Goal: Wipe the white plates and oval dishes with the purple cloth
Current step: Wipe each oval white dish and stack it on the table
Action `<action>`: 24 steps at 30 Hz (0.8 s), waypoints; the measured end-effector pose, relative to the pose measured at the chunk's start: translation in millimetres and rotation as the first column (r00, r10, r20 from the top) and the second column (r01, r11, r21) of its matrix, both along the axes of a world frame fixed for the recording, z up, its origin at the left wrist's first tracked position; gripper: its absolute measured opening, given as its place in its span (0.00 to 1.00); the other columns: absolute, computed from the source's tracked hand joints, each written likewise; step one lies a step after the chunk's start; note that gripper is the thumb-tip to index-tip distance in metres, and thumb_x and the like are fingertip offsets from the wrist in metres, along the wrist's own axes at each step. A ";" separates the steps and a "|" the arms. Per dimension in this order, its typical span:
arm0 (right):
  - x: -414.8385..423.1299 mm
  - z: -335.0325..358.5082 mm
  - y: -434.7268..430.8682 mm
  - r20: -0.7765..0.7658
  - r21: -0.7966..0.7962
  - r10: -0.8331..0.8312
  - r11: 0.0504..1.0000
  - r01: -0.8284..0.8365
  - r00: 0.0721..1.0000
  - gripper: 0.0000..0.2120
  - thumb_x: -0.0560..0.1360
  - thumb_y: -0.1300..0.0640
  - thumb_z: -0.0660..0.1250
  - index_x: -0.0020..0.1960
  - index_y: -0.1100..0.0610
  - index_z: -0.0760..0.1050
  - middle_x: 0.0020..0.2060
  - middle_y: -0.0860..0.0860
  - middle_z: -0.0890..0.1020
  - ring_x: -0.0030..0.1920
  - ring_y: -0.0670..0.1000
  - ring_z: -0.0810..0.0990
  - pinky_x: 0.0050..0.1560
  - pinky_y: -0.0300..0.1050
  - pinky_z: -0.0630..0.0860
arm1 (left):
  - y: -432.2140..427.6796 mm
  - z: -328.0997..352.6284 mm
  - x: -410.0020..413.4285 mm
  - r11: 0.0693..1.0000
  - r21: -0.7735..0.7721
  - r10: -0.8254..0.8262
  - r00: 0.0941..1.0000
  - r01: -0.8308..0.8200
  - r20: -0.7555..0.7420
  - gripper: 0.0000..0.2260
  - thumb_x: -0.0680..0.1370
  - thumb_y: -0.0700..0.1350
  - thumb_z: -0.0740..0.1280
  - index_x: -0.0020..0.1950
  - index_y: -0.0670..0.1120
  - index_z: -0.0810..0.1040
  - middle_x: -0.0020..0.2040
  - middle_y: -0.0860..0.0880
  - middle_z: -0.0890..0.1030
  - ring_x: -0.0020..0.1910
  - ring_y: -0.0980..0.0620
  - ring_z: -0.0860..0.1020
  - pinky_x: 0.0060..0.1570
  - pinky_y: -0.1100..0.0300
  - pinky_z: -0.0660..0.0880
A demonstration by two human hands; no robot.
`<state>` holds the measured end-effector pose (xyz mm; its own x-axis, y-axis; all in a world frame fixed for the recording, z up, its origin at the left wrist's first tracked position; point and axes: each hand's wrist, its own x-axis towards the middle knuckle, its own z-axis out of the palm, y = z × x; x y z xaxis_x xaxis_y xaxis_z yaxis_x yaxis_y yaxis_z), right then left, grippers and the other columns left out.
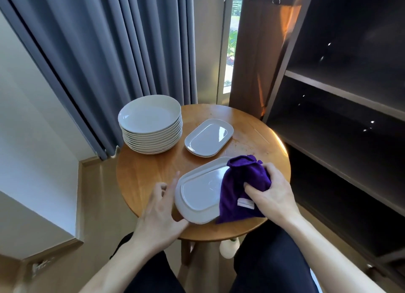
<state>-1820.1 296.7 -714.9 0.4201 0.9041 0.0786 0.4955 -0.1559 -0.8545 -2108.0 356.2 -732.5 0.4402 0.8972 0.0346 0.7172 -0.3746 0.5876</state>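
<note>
Round wooden table (149,174): left fingers (163,191) seemingly grip the oval dish (197,194); right fingers (271,172) clutch purple cloth (236,183) upon it.

Looks to us like a room in a home, though we can't say if it's a small flat or a hotel room. Grey curtains (122,51) fill the upper left. A brown curtain (258,51) hangs right of a narrow window (230,40) at top centre, with greenery outside. Mid-frame there's a little round wooden table (149,174) with stacked plates (151,115), dark open shelves (341,91) on the right, and wooden skirting (52,251) lower left.
</note>
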 end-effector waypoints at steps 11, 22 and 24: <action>21.7 -15.1 3.7 -0.100 -0.112 -0.135 0.986 0.124 0.986 0.18 0.69 0.48 0.76 0.52 0.34 0.72 0.45 0.41 0.83 0.46 0.44 0.82 0.41 0.42 0.76 | -8.3 8.0 7.2 0.963 0.253 -0.112 0.991 0.091 0.070 0.24 0.78 0.40 0.59 0.74 0.48 0.76 0.76 0.49 0.72 0.79 0.48 0.64 0.71 0.46 0.70; 30.6 -22.4 3.8 -0.064 -0.163 -0.101 0.983 0.089 0.993 0.17 0.70 0.50 0.75 0.54 0.39 0.71 0.49 0.42 0.82 0.47 0.45 0.81 0.42 0.42 0.76 | -10.9 35.8 10.8 0.980 0.135 0.107 0.955 -0.148 0.276 0.10 0.84 0.49 0.63 0.57 0.61 0.82 0.50 0.65 0.83 0.51 0.65 0.79 0.49 0.66 0.75; 31.0 -23.3 4.2 -0.071 -0.169 -0.097 0.982 0.084 0.993 0.19 0.70 0.49 0.75 0.56 0.39 0.71 0.51 0.42 0.81 0.49 0.44 0.80 0.43 0.42 0.75 | -7.0 46.8 12.1 0.985 -0.005 0.165 0.929 -0.173 0.332 0.10 0.83 0.57 0.60 0.52 0.64 0.82 0.43 0.61 0.83 0.42 0.61 0.80 0.38 0.64 0.77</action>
<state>-1789.1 301.0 -738.2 0.4995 0.8598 -0.1056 0.4056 -0.3398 -0.8486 -2095.9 349.2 -685.7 0.2420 0.9545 0.1741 0.5386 -0.2814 0.7942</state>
